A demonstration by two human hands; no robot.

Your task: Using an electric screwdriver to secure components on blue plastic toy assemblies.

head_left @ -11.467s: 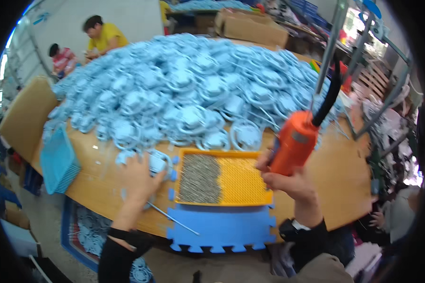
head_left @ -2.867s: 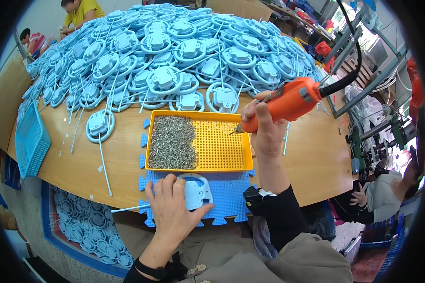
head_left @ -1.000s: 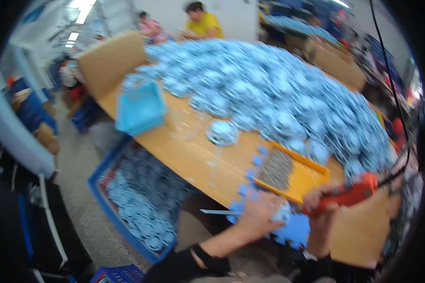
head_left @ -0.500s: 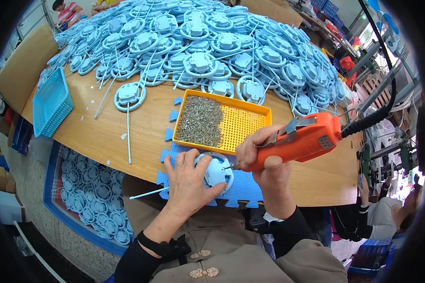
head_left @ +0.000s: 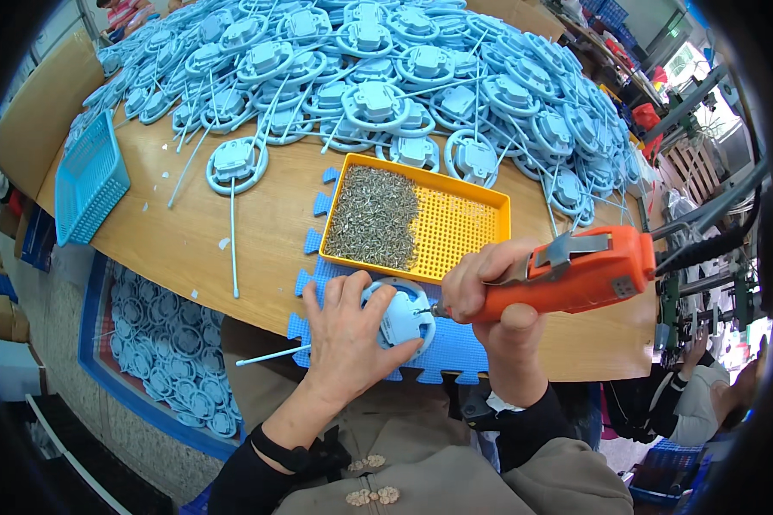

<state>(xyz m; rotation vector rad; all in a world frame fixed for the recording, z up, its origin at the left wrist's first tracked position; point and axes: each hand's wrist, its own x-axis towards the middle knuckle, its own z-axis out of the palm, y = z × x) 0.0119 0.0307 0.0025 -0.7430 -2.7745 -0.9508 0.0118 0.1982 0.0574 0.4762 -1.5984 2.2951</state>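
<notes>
My left hand (head_left: 345,336) grips a light blue round plastic part (head_left: 401,319), its thumb and fingers spread over the near-left side. The part lies on a blue foam mat (head_left: 455,343), and its thin stick (head_left: 273,354) pokes out to the left below my hand. My right hand (head_left: 498,296) is wrapped around an orange electric screwdriver (head_left: 567,279), held nearly level. The screwdriver's bit meets the right side of the part's raised housing. Whether a screw sits under the tip is too small to tell.
Behind the mat stands a yellow tray (head_left: 464,219) with small screws (head_left: 371,215) heaped in its left half. A large pile of similar blue parts (head_left: 374,103) fills the far table. One loose part (head_left: 234,163) and a blue basket (head_left: 94,180) lie left. A cable (head_left: 704,251) trails right.
The view has shifted slightly. Both hands keep their grips, and the screwdriver bit stays at the right side of the part.
</notes>
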